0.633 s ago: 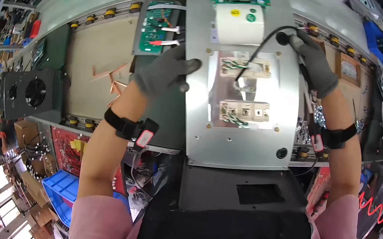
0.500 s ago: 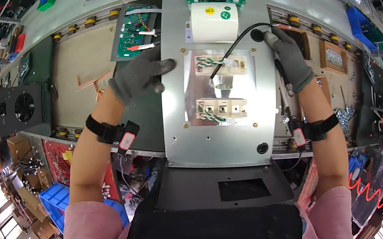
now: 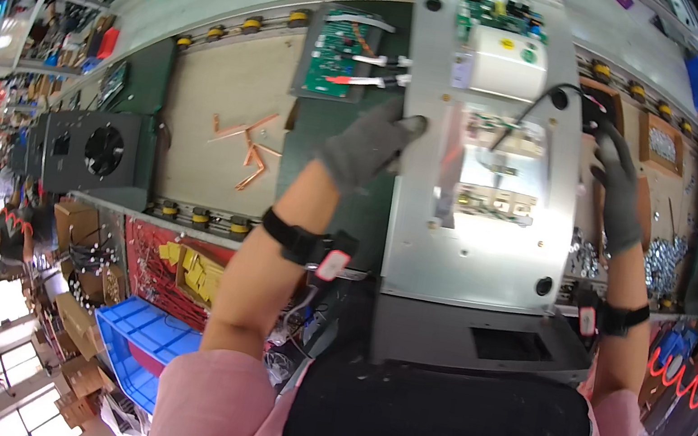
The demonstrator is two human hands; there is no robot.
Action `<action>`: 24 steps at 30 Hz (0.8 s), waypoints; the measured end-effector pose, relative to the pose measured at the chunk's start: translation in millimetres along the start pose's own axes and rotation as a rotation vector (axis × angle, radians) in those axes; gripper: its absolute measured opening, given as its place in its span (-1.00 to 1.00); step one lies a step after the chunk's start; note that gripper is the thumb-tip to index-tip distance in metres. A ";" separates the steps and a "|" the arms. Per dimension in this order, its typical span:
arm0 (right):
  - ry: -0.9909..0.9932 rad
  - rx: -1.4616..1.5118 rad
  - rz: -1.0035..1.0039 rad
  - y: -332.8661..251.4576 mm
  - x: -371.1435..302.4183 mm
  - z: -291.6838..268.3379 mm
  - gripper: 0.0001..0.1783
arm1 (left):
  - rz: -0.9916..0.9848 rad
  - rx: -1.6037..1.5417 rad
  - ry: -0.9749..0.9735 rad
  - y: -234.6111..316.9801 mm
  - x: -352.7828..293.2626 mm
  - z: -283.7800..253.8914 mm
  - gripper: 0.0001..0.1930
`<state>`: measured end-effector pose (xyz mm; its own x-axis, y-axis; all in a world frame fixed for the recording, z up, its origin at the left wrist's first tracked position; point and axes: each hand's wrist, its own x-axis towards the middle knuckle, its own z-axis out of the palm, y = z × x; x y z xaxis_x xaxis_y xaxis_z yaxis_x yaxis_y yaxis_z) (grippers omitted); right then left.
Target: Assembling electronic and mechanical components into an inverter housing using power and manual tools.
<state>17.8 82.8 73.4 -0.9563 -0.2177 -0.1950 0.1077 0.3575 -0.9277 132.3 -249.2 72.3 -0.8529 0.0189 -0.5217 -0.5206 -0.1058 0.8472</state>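
A silvery sheet-metal panel (image 3: 472, 274) lies lengthwise before me, carrying a green circuit board (image 3: 501, 16), a white cylindrical part (image 3: 510, 65) and two pale terminal modules (image 3: 495, 205). My left hand (image 3: 370, 144), gloved in grey, grips the panel's left edge, thumb on top and fingers partly hidden below. Beyond the opposite edge is my right hand (image 3: 619, 183), also gloved, its fingers loosely bent and apart with nothing seen in them. A black cable (image 3: 531, 108) arches from the modules over the right edge, its end close to the right fingertips.
Another green board (image 3: 333, 56) with white-sleeved leads sits left of the panel. Copper strips (image 3: 250, 148) lie on the bench, beyond them a black fan housing (image 3: 95, 150). On the right are a box of small metal parts (image 3: 660, 144) and loose screws (image 3: 663, 263). A dark plate (image 3: 431, 336) adjoins the panel's near end.
My view has shifted, so the panel appears farther right and straighter. The right hand has come off the panel's right edge and the cable; the left stays at its edge.
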 end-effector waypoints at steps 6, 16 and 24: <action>-0.031 0.267 0.160 36.2 -75.7 -59.2 -0.42 | 0.113 0.002 -0.034 -13.6 9.6 36.7 -0.52; 0.036 0.773 0.081 81.1 -153.8 -181.4 -0.37 | -0.328 0.083 0.425 -192.3 -46.0 -64.0 -0.71; -0.011 0.928 -0.235 111.8 -174.2 -157.5 -0.46 | -0.366 1.268 0.509 -227.4 -19.2 -91.6 -0.29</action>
<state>153.6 303.8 53.8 -0.9789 -0.2020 0.0301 0.0898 -0.5578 -0.8251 270.6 -316.6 -119.5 -0.6987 -0.5342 -0.4759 -0.6198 0.7842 0.0296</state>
